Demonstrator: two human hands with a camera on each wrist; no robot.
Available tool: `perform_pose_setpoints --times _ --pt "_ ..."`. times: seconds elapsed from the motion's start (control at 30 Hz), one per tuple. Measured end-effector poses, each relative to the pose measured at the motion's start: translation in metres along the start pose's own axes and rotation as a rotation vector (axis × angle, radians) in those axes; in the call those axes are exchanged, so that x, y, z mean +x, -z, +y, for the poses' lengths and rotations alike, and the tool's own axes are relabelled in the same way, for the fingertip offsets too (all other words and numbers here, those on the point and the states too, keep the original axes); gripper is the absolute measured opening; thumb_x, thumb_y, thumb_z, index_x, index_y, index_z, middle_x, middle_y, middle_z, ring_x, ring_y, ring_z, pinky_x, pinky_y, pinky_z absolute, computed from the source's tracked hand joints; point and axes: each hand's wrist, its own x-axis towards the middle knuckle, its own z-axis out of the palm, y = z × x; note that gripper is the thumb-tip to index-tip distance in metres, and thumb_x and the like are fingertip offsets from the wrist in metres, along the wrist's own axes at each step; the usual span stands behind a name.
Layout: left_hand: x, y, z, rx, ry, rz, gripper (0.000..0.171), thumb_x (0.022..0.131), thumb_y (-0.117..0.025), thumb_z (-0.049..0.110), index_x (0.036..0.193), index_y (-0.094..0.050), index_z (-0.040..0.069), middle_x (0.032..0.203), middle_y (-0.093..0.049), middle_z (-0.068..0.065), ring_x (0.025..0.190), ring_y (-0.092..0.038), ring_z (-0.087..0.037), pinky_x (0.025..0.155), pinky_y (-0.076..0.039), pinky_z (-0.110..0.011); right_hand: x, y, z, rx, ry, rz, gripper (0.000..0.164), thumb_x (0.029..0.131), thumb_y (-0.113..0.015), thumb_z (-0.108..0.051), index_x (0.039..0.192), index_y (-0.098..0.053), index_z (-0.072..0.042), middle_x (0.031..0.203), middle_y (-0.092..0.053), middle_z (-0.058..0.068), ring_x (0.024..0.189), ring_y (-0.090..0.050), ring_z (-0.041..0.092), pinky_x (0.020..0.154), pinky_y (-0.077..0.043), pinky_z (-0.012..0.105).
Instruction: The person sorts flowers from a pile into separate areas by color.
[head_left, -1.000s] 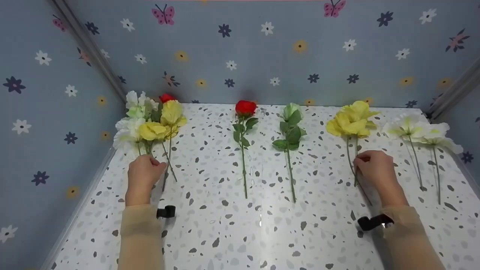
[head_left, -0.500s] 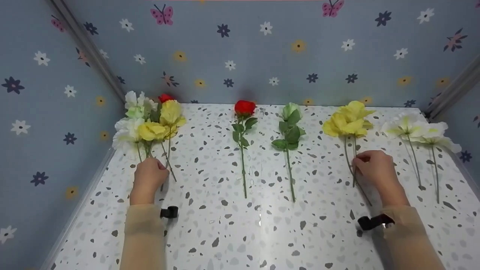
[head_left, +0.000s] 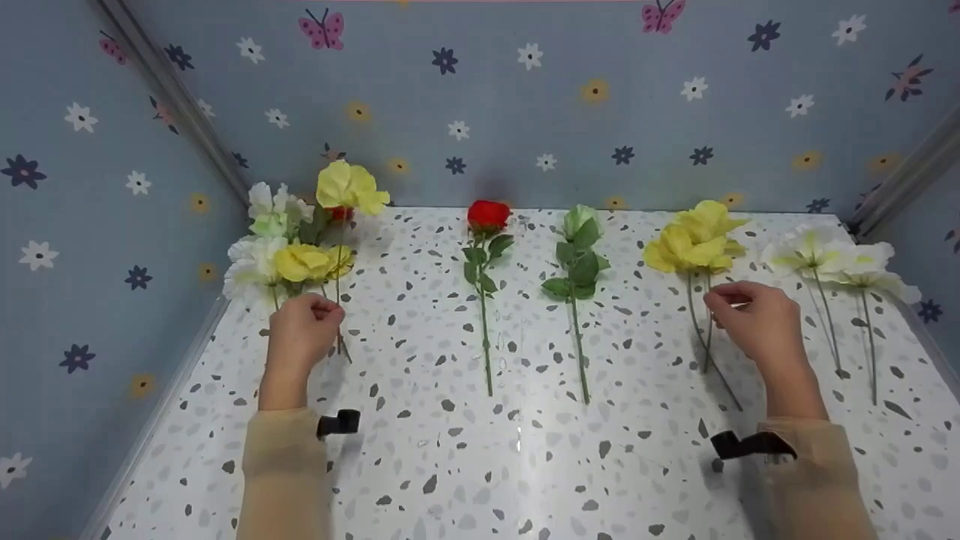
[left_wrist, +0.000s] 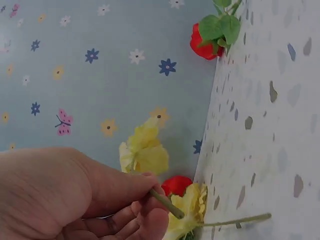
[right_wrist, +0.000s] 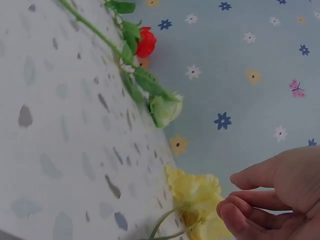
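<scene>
Just one yellow flower (head_left: 349, 187) in left hand (head_left: 302, 331), two others (head_left: 694, 238) by right hand (head_left: 762, 322).

– See a bunch (head_left: 301, 264) on the worktop (head_left: 420, 465)?
– Yes, far left. Spot roses (head_left: 488, 217) in the middle, before the back wall (head_left: 495, 97)?
– Yes, and right of those, find two flower pairs (head_left: 694, 244), side by side.

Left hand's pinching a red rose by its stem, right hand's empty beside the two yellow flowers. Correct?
Wrong flower: the left hand pinches a yellow flower by its stem, as the left wrist view shows. The rest holds: the right hand is empty beside the two yellow flowers.
</scene>
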Motion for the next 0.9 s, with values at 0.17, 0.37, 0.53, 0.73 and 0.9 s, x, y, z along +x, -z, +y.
perform_pose_setpoints --times 0.17,0.37,0.53,0.73,0.9 --pt "-0.005 -0.011 0.028 -0.151 -0.042 0.09 0.018 0.098 -0.065 0.019 0.104 -0.072 0.004 0.094 -0.069 -0.012 0.078 -0.063 -0.022 0.067 -0.051 -0.03 -0.009 -0.005 -0.023 0.22 -0.047 -0.01 0.051 0.096 -0.064 -0.049 0.128 -0.067 -0.009 0.109 -0.071 0.011 0.087 -0.072 0.013 0.07 -0.055 0.02" --pt "-0.02 -0.047 0.072 -0.494 -0.13 0.127 0.01 0.095 -0.07 0.009 0.102 -0.071 0.002 0.091 -0.07 -0.011 0.076 -0.067 -0.023 0.065 -0.057 -0.026 -0.018 -0.033 -0.051 0.431 -0.024 -0.028 0.041 0.098 -0.067 -0.038 0.124 -0.068 -0.005 0.107 -0.069 0.011 0.091 -0.071 0.02 0.075 -0.058 0.023" --pt "-0.038 -0.087 0.101 -0.717 -0.209 0.016 0.009 0.092 -0.071 0.002 0.1 -0.069 -0.001 0.091 -0.069 -0.015 0.076 -0.067 -0.026 0.069 -0.059 -0.031 -0.029 -0.068 -0.072 0.61 0.058 -0.099 0.037 0.099 -0.066 -0.029 0.124 -0.067 -0.002 0.114 -0.067 0.02 0.093 -0.07 0.023 0.079 -0.059 0.029" --pt "-0.069 -0.126 0.127 -0.77 -0.29 -0.173 0.01 0.092 -0.071 0.003 0.101 -0.068 0.003 0.092 -0.069 -0.012 0.079 -0.067 -0.025 0.071 -0.06 -0.034 -0.048 -0.099 -0.094 0.708 0.152 -0.152 0.031 0.097 -0.07 -0.027 0.12 -0.07 -0.005 0.108 -0.07 0.016 0.097 -0.068 0.033 0.079 -0.06 0.036" --pt "-0.092 -0.148 0.138 -0.713 -0.355 -0.296 0.008 0.094 -0.071 0.009 0.101 -0.069 0.005 0.089 -0.07 -0.005 0.076 -0.068 -0.018 0.069 -0.06 -0.032 -0.06 -0.113 -0.108 0.723 0.186 -0.172 0.029 0.096 -0.071 -0.029 0.118 -0.072 -0.01 0.107 -0.072 0.013 0.097 -0.067 0.028 0.078 -0.059 0.039"
